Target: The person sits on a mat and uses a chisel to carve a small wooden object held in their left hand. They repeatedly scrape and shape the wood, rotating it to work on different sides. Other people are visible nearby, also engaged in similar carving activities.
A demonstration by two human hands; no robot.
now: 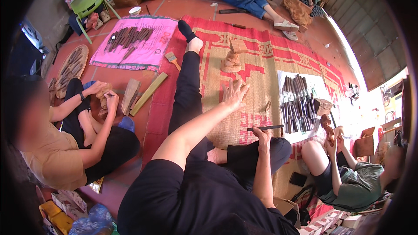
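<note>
My left hand [235,95] is stretched forward over the woven mat, fingers spread and nothing in them. Just beyond its fingertips, a carved wooden figure [231,62] with a squared block at its far end lies on the mat; a small gap seems to separate them. Close to my bent right knee, my right hand [262,139] is closed around a slim, dark carving chisel [273,127], held roughly level. On a white sheet [283,78] to the right lie several dark carving tools [298,104] in rows.
A flat brush [173,60] and wood strips [149,93] lie left of my outstretched leg. Beyond them, a pink cloth [104,52] bears more tools. Co-workers sit close on both sides, the left one holding a carving [103,98], the right one another [326,127].
</note>
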